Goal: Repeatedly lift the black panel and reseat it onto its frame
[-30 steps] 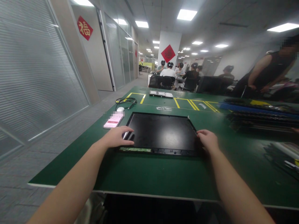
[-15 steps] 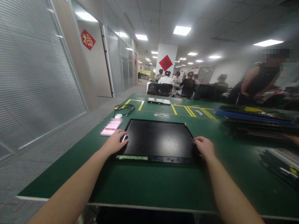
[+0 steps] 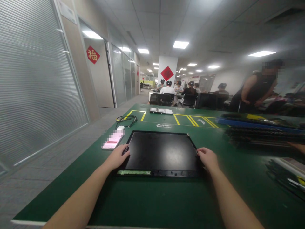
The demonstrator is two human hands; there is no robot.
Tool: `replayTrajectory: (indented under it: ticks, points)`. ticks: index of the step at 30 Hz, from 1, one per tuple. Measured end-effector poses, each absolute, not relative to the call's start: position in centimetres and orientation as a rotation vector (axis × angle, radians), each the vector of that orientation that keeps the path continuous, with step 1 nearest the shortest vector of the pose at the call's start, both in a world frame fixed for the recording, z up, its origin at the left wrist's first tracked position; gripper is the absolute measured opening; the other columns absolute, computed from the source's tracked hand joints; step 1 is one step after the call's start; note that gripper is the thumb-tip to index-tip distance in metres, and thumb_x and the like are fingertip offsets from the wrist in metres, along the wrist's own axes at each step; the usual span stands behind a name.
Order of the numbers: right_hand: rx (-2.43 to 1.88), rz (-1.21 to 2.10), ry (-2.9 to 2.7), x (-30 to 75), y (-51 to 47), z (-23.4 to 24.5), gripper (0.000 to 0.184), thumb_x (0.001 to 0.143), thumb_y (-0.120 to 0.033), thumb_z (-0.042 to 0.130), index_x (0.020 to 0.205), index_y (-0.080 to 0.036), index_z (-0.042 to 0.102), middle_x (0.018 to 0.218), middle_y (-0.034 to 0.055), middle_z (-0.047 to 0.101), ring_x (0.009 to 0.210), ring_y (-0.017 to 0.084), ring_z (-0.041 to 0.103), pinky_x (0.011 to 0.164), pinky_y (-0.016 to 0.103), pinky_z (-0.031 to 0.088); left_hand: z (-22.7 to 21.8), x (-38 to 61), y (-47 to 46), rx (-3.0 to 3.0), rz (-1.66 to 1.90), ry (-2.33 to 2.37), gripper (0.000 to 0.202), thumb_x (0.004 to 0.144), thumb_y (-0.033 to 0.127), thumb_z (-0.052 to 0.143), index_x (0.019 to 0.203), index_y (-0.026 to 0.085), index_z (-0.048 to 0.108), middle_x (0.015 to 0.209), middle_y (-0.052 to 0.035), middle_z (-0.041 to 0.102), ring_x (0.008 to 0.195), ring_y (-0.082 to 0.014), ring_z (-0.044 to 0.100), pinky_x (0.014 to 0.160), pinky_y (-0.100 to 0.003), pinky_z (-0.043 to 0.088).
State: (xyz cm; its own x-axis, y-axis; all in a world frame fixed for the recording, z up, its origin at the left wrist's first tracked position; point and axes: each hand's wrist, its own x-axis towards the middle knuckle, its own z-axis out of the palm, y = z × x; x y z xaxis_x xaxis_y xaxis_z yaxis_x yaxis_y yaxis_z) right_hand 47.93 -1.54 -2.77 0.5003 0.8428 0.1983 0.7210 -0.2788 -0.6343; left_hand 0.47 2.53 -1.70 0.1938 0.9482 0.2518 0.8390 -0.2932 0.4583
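A black laptop screen panel (image 3: 162, 151) lies face up on the green table, its dark display framed by a thin border. Along its near edge runs a bare strip (image 3: 133, 172), green at the left and black at the right. My left hand (image 3: 117, 157) is closed at the panel's left edge, thumb on the rim; a small dark shiny piece shows by the thumb, too unclear to name. On the opposite edge, my right hand (image 3: 208, 158) pinches the rim between thumb and fingers. The undersides of both grips are hidden.
A phone (image 3: 112, 141) and a white mouse (image 3: 120, 128) lie left of the panel. Beyond them is a coiled black cable (image 3: 126, 121). Stacked dark panels (image 3: 257, 135) fill the right side, near another person's hand (image 3: 296, 147). People sit farther back.
The camera has tilted up slightly, so the table and panel appear lower. Both hands keep their places on the panel's side edges.
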Motion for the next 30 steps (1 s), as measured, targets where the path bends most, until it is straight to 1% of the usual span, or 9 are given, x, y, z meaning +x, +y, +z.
replayTrajectory:
  ticks: [3,5,12,17,20,24,28,30]
  points:
    - [-2.064,0.218,-1.279,47.8,-1.6,-2.8,0.026,0.078,-0.028,0.053,0.087,-0.024,0.077,0.086,0.0036,0.077,0.082,0.021,0.068,0.068,0.029,0.046,-1.7,0.2,2.6,2.231,0.730,1.725,0.054,0.088,0.045,0.045,0.125,0.013,0.068,0.133,-0.0196,0.070,0.122,-0.0359,0.065,0.105,-0.049,0.048]
    - [-2.064,0.214,-1.278,47.7,-1.6,-2.7,0.026,0.078,-0.026,0.053,0.088,-0.024,0.077,0.087,0.0036,0.077,0.083,0.020,0.069,0.070,0.028,0.047,-1.8,0.1,2.7,2.222,0.725,1.729,0.055,0.086,0.046,0.046,0.124,0.012,0.069,0.133,-0.0200,0.070,0.123,-0.0366,0.064,0.107,-0.050,0.047]
    - [-2.082,0.213,-1.288,47.5,-1.6,-2.5,0.027,0.077,-0.026,0.053,0.086,-0.025,0.078,0.083,0.0030,0.077,0.082,0.019,0.070,0.070,0.027,0.048,-2.1,-0.2,3.0,2.207,0.678,1.710,0.064,0.084,0.049,0.046,0.127,0.006,0.066,0.137,-0.0250,0.066,0.128,-0.0394,0.060,0.110,-0.052,0.043]
    - [-2.093,0.210,-1.290,47.6,-1.6,-2.5,0.027,0.078,-0.027,0.052,0.086,-0.026,0.078,0.085,0.0029,0.077,0.085,0.020,0.070,0.074,0.027,0.047,-2.0,-1.2,3.3,2.209,0.628,1.646,0.060,0.082,0.042,0.049,0.130,0.012,0.067,0.144,-0.0187,0.062,0.135,-0.0369,0.055,0.115,-0.050,0.038]
    - [-2.098,0.215,-1.295,47.7,-1.6,-2.6,0.027,0.078,-0.027,0.052,0.087,-0.025,0.078,0.085,0.0030,0.077,0.085,0.020,0.069,0.073,0.028,0.047,-1.9,-1.6,3.4,2.204,0.619,1.629,0.058,0.083,0.036,0.047,0.133,0.014,0.066,0.146,-0.0152,0.062,0.136,-0.0345,0.055,0.116,-0.048,0.037]
    - [-2.108,0.227,-1.304,47.9,-1.6,-2.7,0.030,0.078,-0.028,0.051,0.091,-0.025,0.078,0.088,0.0034,0.078,0.084,0.020,0.069,0.070,0.028,0.048,-1.9,-1.5,3.4,2.207,0.634,1.633,0.059,0.085,0.035,0.043,0.134,0.011,0.065,0.146,-0.0160,0.061,0.135,-0.0340,0.056,0.116,-0.048,0.038]
    - [-2.141,0.249,-1.325,48.1,-1.5,-2.6,0.031,0.079,-0.030,0.051,0.092,-0.025,0.078,0.089,0.0043,0.078,0.080,0.020,0.069,0.065,0.028,0.048,-1.8,-1.3,3.2,2.211,0.652,1.632,0.054,0.086,0.034,0.045,0.131,0.016,0.067,0.144,-0.0139,0.063,0.135,-0.0334,0.056,0.115,-0.047,0.040]
    - [-2.163,0.245,-1.354,48.1,-1.4,-2.4,0.031,0.079,-0.031,0.051,0.093,-0.025,0.078,0.090,0.0052,0.078,0.081,0.021,0.070,0.066,0.029,0.049,-2.0,-1.2,3.0,2.212,0.656,1.628,0.052,0.084,0.032,0.048,0.131,0.018,0.068,0.143,-0.0128,0.064,0.138,-0.0321,0.053,0.116,-0.046,0.037]
